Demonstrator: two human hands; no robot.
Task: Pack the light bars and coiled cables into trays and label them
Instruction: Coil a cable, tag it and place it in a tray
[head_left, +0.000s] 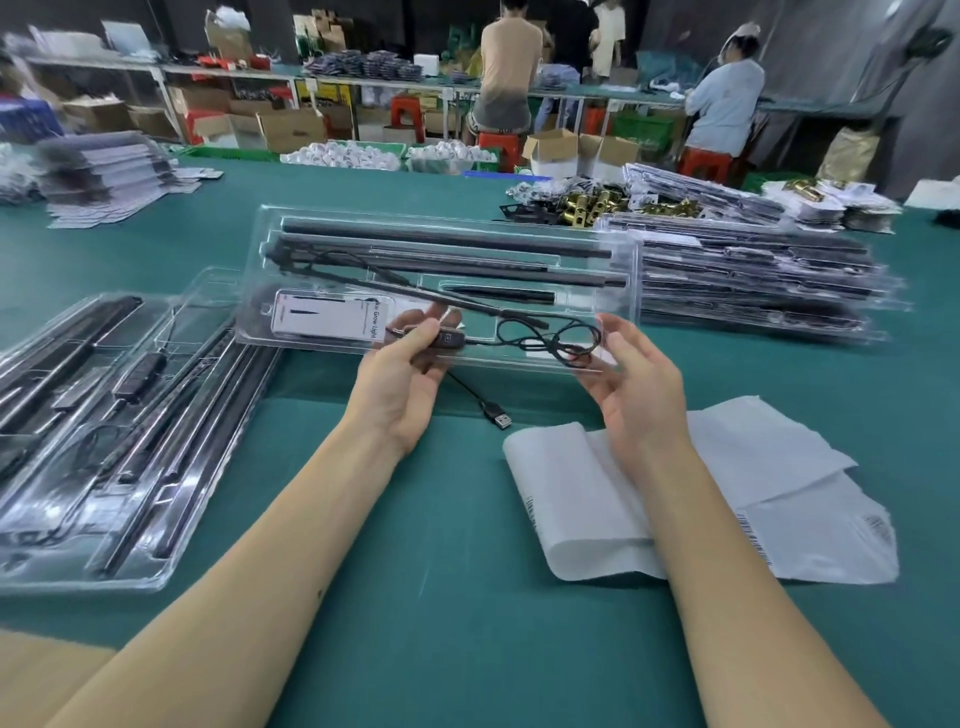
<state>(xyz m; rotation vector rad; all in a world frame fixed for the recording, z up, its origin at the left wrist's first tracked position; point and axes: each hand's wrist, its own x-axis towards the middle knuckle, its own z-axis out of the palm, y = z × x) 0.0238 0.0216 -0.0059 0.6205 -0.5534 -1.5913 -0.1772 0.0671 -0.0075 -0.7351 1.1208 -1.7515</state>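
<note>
A green table (467, 597) fills the near view, and behind it a workroom is seen with shelves, cardboard boxes, red stools (498, 148) and three people turned away at a far bench. A clear tray (447, 228) is held tilted above the table, with black light bars (447, 240) laid lengthwise in its slots and a white label (327, 318) near its lower left corner. The left hand (402, 382) is curled around the tray's near edge and the inline switch (434, 338) of the cable (550, 338); the cable's loose loop lies in the tray and its USB plug (498, 417) hangs below. The right hand (631, 395) is held against the tray's right end with fingers gently bent; whether it grips cannot be told. Filled trays (104, 441) lie at left, cut off by the frame. White sheets (753, 493) lie at right, partly hidden by the right forearm. A stack (753, 280) of packed trays behind is blurred.
</note>
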